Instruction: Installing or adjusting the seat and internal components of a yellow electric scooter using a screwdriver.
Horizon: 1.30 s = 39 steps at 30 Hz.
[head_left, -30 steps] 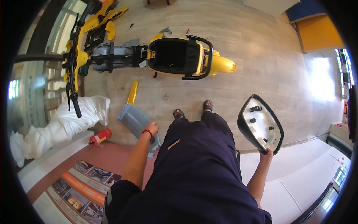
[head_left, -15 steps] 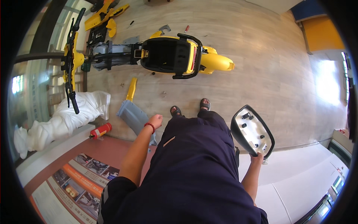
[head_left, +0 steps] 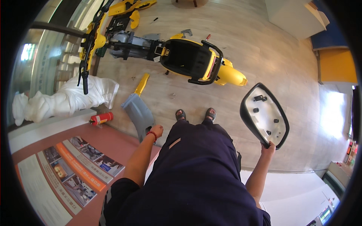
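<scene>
While held, the seat (head_left: pixel 267 115) (tilted) hides its top.

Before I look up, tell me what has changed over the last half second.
The head view has turned, so the yellow scooter now slants down to the right. The seat shell in the right hand has shifted up and right in the picture. Nothing was grasped or released; the left hand stays empty. The grey panel and fire extinguisher lie as before.

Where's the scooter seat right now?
In the head view, the scooter seat is right of centre, beyond the yellow scooter's tail, its lower end held in the right hand.
</scene>
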{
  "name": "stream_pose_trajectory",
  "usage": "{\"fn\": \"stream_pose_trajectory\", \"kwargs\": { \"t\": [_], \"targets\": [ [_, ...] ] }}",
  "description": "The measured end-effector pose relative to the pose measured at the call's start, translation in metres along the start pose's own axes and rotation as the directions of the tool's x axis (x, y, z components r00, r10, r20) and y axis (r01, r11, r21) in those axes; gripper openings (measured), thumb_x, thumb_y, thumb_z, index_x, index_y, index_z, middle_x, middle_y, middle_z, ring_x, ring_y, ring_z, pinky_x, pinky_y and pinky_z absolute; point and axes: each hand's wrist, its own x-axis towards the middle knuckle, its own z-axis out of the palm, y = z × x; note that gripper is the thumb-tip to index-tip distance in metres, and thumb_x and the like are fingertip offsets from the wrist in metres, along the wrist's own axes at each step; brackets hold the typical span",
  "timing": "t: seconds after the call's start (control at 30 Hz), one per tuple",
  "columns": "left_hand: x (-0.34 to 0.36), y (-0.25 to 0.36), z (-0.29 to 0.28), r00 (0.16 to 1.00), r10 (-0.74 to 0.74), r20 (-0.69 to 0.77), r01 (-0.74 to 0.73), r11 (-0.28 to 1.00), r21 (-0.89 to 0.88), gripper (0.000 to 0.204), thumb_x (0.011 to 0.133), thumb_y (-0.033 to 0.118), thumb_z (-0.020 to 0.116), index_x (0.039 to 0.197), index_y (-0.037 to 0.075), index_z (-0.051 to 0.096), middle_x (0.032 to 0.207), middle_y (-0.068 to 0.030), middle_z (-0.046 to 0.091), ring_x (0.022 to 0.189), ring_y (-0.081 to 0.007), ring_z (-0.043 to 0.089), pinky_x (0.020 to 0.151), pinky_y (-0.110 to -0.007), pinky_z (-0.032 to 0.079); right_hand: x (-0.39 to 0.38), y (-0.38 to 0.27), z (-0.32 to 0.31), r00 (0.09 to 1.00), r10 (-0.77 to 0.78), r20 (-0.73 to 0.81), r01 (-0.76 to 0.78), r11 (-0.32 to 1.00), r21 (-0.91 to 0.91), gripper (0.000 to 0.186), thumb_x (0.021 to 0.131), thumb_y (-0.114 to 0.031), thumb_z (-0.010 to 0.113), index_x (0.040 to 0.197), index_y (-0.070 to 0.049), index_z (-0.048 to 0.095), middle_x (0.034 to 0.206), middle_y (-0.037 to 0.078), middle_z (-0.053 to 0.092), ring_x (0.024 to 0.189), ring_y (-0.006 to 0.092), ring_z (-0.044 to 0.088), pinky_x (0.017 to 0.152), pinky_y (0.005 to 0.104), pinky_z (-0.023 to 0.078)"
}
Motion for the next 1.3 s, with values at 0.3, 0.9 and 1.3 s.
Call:
{"fn": "stream_pose_trajectory", "kwargs": {
  "t": [0.3, 0.9, 1.3],
  "targets": [
    [-0.024, 0.006, 0.019, 0.979, -0.199, -0.047, 0.148, 0.849, -0.507, 0.034, 0.080, 0.022, 0.042, 0.093, 0.000, 0.064, 0.089, -0.0188, 0.064, 0.073, -0.0314, 0.064, 0.074, -0.037, 0.050, 0.006, 0.015, 0.020, 0.996, 0.053, -0.074, -0.058, 0.995, -0.077, 0.031, 0.083, -0.009, 0.039, 0.109, 0.006, 0.047, 0.122, 0.021, 0.048, 0.116, 0.0404, 0.043, 0.095, 0.0659, 0.030],
    [-0.005, -0.057, 0.045, 0.998, -0.050, 0.035, 0.048, 0.998, 0.050, 0.027, 0.078, 0.016, 0.050, 0.092, 0.000, 0.066, 0.096, -0.0202, 0.063, 0.093, -0.0356, 0.060, 0.083, -0.039, 0.048, -0.035, 0.066, -0.113, 0.721, -0.209, 0.661, 0.536, -0.437, -0.722, 0.032, 0.064, -0.024, 0.071, 0.075, 0.006, 0.065, 0.069, 0.025, 0.061, 0.074, 0.0369, 0.063, 0.066, 0.0409, 0.048],
    [0.016, -0.015, 0.009, 0.999, 0.047, -0.009, -0.048, 0.990, -0.131, 0.034, 0.082, 0.024, 0.045, 0.104, 0.005, 0.063, 0.102, -0.0182, 0.062, 0.099, -0.0336, 0.057, 0.087, -0.039, 0.044, -0.061, 0.085, -0.154, 0.744, -0.099, 0.660, 0.537, -0.498, -0.681, 0.025, 0.063, -0.012, 0.052, 0.072, 0.008, 0.062, 0.067, 0.026, 0.059, 0.068, 0.0389, 0.061, 0.062, 0.0438, 0.045]
  ]
}}
